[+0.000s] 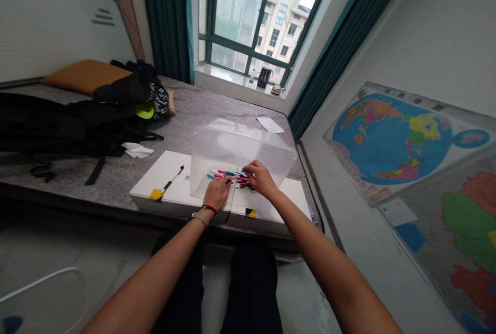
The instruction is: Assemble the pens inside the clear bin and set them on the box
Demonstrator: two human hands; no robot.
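A heap of pens [220, 172] with red, teal, white and black parts lies at the mouth of a translucent plastic box [205, 148], which rests on its side with its opening towards me. My left hand [216, 193] reaches in from the left, its fingertips pinched on a pen at the near edge of the heap. From the right comes my right hand [261, 179], fingers curled and closed round the end of a pen. The fingers partly cover both held pens. Further left, a single black-and-white pen [172, 179] lies by itself.
White flat boxes [155, 169] with yellow-and-black tape corners support the pens. They sit on a grey mattress [186, 101] near its front edge. Dark clothes or bags [77, 122], a tissue [137, 149] and a paper sheet [270, 125] lie around. A wall with maps [391, 138] borders the right.
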